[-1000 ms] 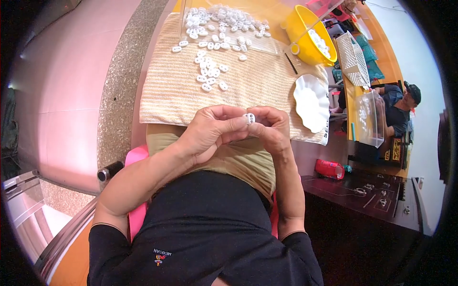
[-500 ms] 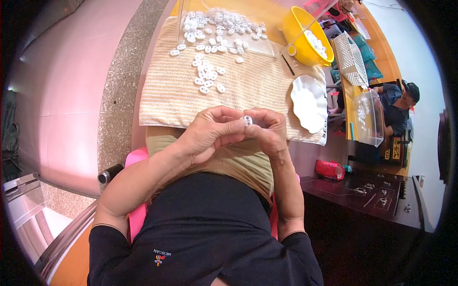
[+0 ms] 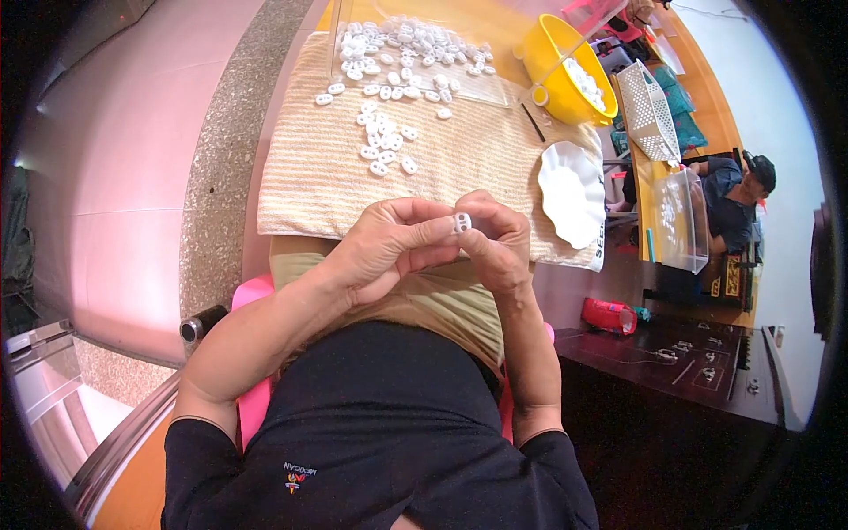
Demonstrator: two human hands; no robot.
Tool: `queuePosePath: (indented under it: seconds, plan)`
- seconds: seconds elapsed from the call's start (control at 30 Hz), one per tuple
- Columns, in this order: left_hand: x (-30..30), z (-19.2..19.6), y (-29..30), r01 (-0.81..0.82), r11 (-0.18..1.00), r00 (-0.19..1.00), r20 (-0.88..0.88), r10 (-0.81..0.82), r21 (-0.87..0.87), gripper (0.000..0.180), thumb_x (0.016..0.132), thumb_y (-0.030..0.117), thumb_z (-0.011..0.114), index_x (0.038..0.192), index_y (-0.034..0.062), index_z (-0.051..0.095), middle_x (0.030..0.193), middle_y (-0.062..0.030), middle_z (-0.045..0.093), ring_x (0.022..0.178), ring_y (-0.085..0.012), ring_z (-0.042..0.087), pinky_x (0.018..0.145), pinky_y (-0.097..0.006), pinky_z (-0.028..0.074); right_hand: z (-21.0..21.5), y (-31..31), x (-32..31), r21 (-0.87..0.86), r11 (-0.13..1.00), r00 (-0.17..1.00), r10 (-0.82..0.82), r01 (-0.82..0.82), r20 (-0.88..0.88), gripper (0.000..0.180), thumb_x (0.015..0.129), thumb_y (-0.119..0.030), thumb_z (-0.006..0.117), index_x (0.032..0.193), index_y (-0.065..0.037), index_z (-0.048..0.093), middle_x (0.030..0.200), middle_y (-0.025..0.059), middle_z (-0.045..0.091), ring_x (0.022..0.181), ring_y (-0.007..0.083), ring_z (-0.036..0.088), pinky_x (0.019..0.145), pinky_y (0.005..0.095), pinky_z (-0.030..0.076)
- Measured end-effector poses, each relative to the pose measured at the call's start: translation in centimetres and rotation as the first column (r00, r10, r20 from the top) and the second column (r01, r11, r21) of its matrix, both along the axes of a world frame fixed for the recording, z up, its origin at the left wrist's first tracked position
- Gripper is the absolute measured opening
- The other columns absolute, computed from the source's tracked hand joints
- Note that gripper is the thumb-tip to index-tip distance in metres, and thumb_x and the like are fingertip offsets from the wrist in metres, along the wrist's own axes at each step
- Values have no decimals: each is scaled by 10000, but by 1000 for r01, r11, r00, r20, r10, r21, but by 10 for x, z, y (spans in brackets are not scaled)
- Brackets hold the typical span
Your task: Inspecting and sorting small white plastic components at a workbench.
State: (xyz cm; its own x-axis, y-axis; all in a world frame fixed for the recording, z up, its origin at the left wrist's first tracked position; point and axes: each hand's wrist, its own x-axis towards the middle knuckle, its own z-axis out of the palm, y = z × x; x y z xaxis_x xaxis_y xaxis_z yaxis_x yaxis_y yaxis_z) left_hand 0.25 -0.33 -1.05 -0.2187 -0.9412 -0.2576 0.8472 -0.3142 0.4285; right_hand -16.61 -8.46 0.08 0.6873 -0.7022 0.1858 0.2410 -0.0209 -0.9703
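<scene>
Between my two hands, just beyond my lap, is a small white oval plastic piece with two holes (image 3: 462,223). My left hand (image 3: 387,247) pinches it from the left with thumb and forefinger. From the right, the thumb and forefinger of my right hand (image 3: 497,243) close on the same piece. Ahead of them, a loose group of similar white pieces (image 3: 380,141) lies on the striped towel (image 3: 305,177). A denser heap of these pieces (image 3: 415,40) sits farther off, in and around a clear tray (image 3: 481,89).
Right of my hands lies a white scalloped dish (image 3: 570,194). Beyond it are a thin black stick (image 3: 533,122) and a yellow basin (image 3: 548,53) holding white pieces. At far right, another person (image 3: 733,190) sits by a clear bin (image 3: 685,221) and a white perforated basket (image 3: 649,110).
The small piece has turned slightly in my fingertips, so its two holes now face up more. Both hands stay in nearly the same place.
</scene>
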Motion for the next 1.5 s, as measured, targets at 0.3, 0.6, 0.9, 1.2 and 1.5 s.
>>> queuePosePath:
  seconds: [0.3,0.6,0.9,1.2,1.5]
  plan:
    - [1,3,0,-4,1000,1000,-23,4,3,162,892,55,636,1048,11,634,960,-104,675,845,-186,682,742,-293,609,-6,1,-2,-89,996,999,-29,32,30,275,805,-9,725,1070,29,662,1022,105,616,931,157,591,819,261,473]
    - [3,6,1,24,1000,1000,20,-24,-9,105,896,80,643,989,42,613,916,-70,659,788,-166,679,710,-277,606,0,6,-2,-131,988,997,-80,77,-18,303,790,-27,749,1077,20,667,1008,98,601,919,149,587,804,252,471]
    - [6,7,2,84,994,996,14,-83,-75,122,874,132,689,918,65,597,891,-30,640,790,-93,634,679,-211,564,1,9,-1,-67,996,998,-64,64,-2,276,766,-20,765,1029,4,683,975,91,595,866,140,590,768,246,475]
    - [1,6,3,57,992,998,34,-53,-112,125,883,127,679,912,62,577,866,-36,640,757,-105,636,670,-230,561,4,7,-4,-223,973,997,-66,54,-46,276,752,27,756,1018,14,683,960,99,610,849,142,598,737,246,477]
    - [3,7,3,67,992,998,3,-67,-108,115,883,124,681,913,54,595,856,-38,647,761,-96,640,677,-213,559,8,11,-1,-210,976,995,-79,63,-68,296,751,36,756,1035,13,676,953,83,607,850,129,592,735,245,480]
